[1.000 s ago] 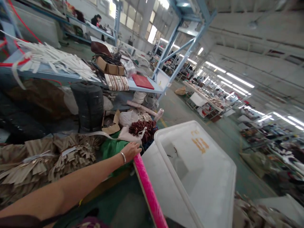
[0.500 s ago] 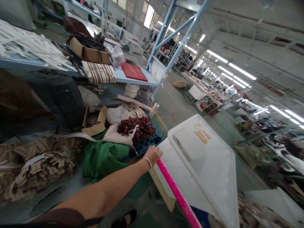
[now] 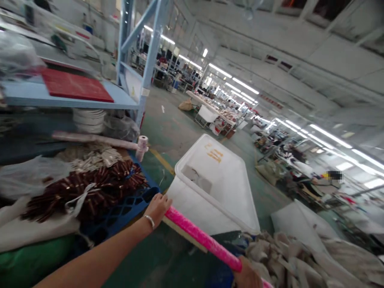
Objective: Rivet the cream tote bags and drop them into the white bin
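A bright pink bar (image 3: 201, 235) slants down to the right across the lower middle. My left hand (image 3: 158, 207), with a bracelet at the wrist, is closed around its upper end. Farther down, at the bottom edge, my right hand (image 3: 247, 273) is closed on the same bar and partly cut off by the picture. Just beyond the bar stands a large white plastic bin (image 3: 183, 204) with orange marks on its far inner wall. A greyish piece (image 3: 198, 179) lies inside it. What joins the bar to anything is hidden.
To the left, a blue plastic pallet (image 3: 120, 218) bears bundles of dark brown strips (image 3: 105, 182), beneath a blue rack (image 3: 126, 105) with a red board (image 3: 76, 86). Beige cloth pieces (image 3: 288, 256) are heaped at right. A yellow floor line (image 3: 162, 161) runs beside the bin.
The view has swung right and moved forward along the rack. My right hand now shows on the pink bar. More of the bin's inside is visible; my left hand keeps its hold.
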{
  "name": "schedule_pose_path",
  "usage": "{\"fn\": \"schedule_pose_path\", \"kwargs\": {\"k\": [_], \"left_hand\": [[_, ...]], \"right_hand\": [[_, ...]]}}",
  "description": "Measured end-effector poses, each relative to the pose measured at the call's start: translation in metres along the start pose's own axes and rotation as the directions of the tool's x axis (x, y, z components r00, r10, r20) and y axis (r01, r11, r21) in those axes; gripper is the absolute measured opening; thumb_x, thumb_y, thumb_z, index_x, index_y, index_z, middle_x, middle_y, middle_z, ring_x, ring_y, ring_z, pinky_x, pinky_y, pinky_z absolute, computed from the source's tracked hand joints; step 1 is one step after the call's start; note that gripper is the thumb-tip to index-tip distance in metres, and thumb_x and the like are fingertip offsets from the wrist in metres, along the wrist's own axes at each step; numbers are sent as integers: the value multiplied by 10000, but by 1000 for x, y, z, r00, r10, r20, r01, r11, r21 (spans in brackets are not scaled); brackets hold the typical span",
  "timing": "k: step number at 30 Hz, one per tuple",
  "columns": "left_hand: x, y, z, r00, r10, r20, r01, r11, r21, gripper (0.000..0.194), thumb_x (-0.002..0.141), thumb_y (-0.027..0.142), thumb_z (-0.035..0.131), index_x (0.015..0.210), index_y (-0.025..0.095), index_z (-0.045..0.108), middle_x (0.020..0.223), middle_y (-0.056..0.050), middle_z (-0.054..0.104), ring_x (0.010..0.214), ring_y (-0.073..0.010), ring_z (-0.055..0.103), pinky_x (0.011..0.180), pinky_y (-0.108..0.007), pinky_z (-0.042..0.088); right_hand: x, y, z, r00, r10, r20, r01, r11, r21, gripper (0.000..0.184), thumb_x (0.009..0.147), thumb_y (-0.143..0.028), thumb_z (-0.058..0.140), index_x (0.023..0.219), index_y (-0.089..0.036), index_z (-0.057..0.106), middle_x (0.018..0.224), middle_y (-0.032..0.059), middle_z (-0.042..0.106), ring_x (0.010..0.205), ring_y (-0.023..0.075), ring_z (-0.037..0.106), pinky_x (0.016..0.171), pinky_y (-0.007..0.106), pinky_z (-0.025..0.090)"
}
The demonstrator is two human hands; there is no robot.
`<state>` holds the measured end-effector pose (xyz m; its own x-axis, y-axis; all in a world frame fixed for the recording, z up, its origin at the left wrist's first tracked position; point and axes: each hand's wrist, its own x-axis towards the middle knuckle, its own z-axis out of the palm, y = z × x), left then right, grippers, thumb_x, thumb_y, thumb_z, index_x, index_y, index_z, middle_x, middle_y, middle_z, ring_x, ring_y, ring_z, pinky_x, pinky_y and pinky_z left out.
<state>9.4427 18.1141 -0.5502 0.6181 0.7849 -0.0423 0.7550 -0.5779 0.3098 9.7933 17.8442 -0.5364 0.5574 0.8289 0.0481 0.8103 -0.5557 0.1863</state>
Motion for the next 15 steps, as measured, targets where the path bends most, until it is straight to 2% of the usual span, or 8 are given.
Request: {"fn": "schedule_pose_path", "kwargs": {"k": [2,4,8,12,15], "left_hand": [[5,-27,4,1000,-2,10,2,1000,15,303,926,38,433,1099,139,660,1089,-114,619,1041,-271,575,968,-428,442],[10,-53,4,1000,-14,23,13,999,45,336,916,26,419,1111,142,667,1083,-126,624,1031,-281,586,948,-419,449],[23,-98,-6,999,-12,36,8,993,118,364,929,25,383,1150,129,654,1091,-139,621,1034,-288,591,937,-415,455],[44,-124,-18,999,-8,31,4,989,146,321,940,46,403,1120,131,654,1109,-119,615,1030,-264,582,949,-392,450],[64,-138,-19,998,-56,-15,58,988,146,356,933,45,396,1125,164,670,1131,-116,618,1024,-254,593,935,-377,461]], "right_hand": [[11,-28,15,999,-6,32,6,1000,8,75,929,-201,664,890,-148,700,867,50,698,828,194,670,803,350,525],[19,-56,25,999,-15,33,14,999,30,75,907,-127,644,879,-140,712,855,74,707,873,233,681,834,362,486],[31,-102,23,1000,-24,5,24,997,75,129,934,-165,586,906,-150,711,908,102,705,934,278,665,854,379,428],[41,-127,14,1000,-19,-8,20,996,82,156,944,-206,558,896,-150,696,882,108,693,910,307,662,843,414,427],[47,-140,15,998,-41,-40,44,997,70,161,927,-161,547,927,-131,706,880,120,699,897,311,677,826,433,462]]}}
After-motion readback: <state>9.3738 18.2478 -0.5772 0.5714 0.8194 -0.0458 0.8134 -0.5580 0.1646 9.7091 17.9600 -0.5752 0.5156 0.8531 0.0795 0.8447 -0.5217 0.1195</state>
